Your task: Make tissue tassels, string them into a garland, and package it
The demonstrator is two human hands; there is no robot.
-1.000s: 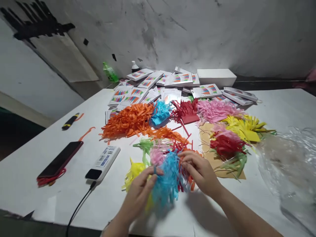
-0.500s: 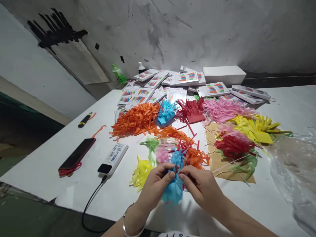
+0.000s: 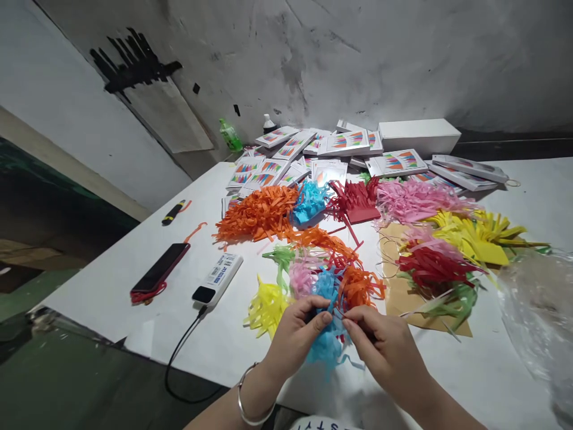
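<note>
A blue tissue-paper tassel (image 3: 326, 346) with fringed strips hangs below my left hand (image 3: 302, 328), whose thumb and fingers pinch it at the middle. Close beside it, my right hand (image 3: 380, 334) is closed in a pinch on a thin strand that runs toward the tassel; its exact kind is hard to see. Around the fingertips lie an orange tassel (image 3: 360, 286), a pink tassel (image 3: 302, 278), a yellow tassel (image 3: 265, 307) and a light green tassel (image 3: 281, 257).
Behind are heaps of orange (image 3: 259, 212), red (image 3: 358, 200), pink (image 3: 416, 200) and yellow (image 3: 478, 236) fringed paper. Flat printed boxes (image 3: 344, 143) pile up near the wall. A phone (image 3: 161, 269), a corded white device (image 3: 219, 278) and a box cutter (image 3: 173, 212) lie left; clear plastic (image 3: 537, 310) lies right.
My right fingertips have drawn slightly away from the tassel's middle, with a thin strand between the hands. The whole view has shifted, so things on the table appear farther right.
</note>
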